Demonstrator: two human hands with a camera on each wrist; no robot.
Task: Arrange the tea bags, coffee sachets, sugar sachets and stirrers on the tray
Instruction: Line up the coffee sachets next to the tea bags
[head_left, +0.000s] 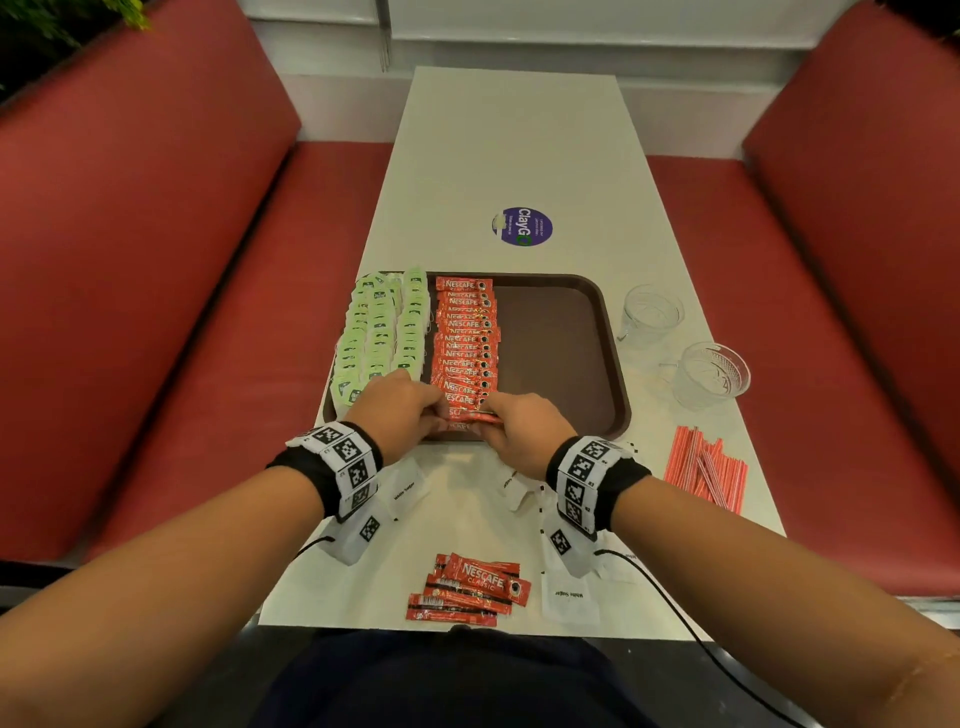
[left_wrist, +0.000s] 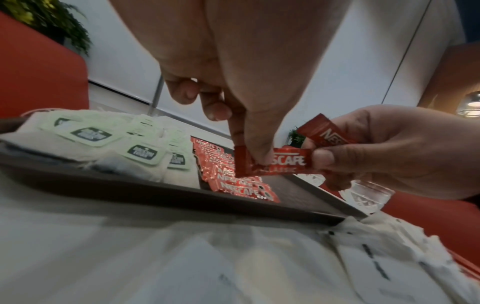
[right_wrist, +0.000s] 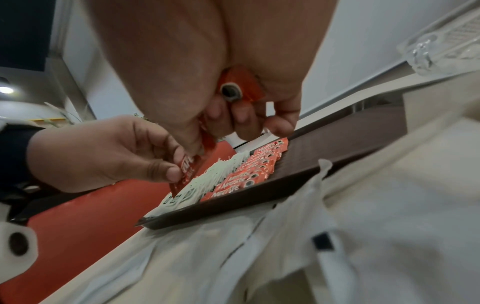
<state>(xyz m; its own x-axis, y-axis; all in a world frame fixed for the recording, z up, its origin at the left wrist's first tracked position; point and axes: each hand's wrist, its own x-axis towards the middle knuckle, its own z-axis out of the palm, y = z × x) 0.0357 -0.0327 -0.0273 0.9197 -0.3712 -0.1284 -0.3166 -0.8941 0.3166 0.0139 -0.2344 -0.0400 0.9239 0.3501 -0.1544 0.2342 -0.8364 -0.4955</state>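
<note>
Loose coffee sachets (head_left: 467, 587) lay in a small heap at the near edge of the surface (head_left: 509, 156), with white sugar sachets (head_left: 569, 597) beside them. Beyond, both hands met over the near rim of the brown tray (head_left: 566, 353). Left hand (head_left: 400, 410) pinched one end of a red coffee sachet (left_wrist: 272, 162) between thumb and fingertips; right hand (head_left: 519, 431) pinched the other end and also gripped a second sachet (left_wrist: 324, 133). Green tea bags (head_left: 379, 338) filled the tray's left side, a column of coffee sachets (head_left: 467, 338) just beside them. Red stirrers (head_left: 706, 467) lay right of the tray, near two glass cups (head_left: 680, 343).
</note>
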